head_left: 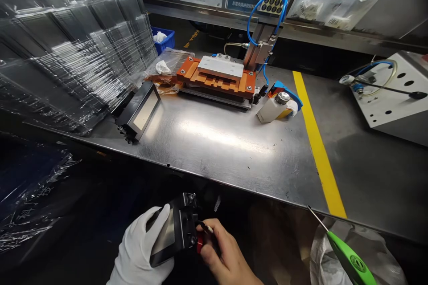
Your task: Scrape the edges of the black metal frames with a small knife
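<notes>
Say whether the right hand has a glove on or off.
Off: the right hand is bare against the black-framed module, while the left hand wears a white glove.

The right hand (224,249) hides a small tool (207,227) (tip showing).

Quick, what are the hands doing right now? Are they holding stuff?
Left hand: gloved, closed, holding a black frame.
Right hand: bare, closed, holding a small tool.
</notes>
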The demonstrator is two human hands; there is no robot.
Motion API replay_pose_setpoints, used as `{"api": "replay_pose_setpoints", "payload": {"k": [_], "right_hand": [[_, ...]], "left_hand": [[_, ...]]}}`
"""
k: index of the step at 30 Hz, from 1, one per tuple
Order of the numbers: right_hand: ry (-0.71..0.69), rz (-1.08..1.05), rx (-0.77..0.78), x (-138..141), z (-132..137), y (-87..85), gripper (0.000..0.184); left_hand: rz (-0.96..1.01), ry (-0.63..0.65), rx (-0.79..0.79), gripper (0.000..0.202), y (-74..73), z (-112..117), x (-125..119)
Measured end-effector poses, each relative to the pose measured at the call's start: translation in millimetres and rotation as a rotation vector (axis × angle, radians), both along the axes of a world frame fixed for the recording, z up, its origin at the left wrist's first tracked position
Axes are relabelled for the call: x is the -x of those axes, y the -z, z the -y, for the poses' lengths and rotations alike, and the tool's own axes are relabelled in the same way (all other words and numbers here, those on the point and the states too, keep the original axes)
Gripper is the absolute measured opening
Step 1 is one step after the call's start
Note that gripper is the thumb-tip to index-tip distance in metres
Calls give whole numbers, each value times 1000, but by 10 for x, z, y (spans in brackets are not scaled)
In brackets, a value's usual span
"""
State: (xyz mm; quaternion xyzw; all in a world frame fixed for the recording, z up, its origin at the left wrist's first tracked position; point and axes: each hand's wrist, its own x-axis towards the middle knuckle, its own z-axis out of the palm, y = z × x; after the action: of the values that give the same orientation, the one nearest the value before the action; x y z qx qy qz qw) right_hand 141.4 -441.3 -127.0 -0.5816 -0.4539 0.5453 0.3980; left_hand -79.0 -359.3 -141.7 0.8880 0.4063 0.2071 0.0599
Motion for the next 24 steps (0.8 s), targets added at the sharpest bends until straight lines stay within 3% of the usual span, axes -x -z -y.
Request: {"api": "replay_pose_setpoints", "payload": {"k": [2,7,8,13,18,24], "right_hand": [[42,-22,4,46,-34,26,60],[125,233,-213,69,-32,114,56],[109,229,-184,54,-17,117,54],[31,3,244,-5,25,125,50],[-76,-160,415,111,-1,229,59],[-64,-82,465,209,-66,208,51]], "left_hand": [[-8,13,-34,54,4,-12,-24],[0,-17,17,57,90,8,7],[-13,-28,22,59,102,-6,28],[-186,38,97,78,52,-233,131],[-459,120,99,88,-5,-410,175],[-542,157,108,89,8,-426,136]]}}
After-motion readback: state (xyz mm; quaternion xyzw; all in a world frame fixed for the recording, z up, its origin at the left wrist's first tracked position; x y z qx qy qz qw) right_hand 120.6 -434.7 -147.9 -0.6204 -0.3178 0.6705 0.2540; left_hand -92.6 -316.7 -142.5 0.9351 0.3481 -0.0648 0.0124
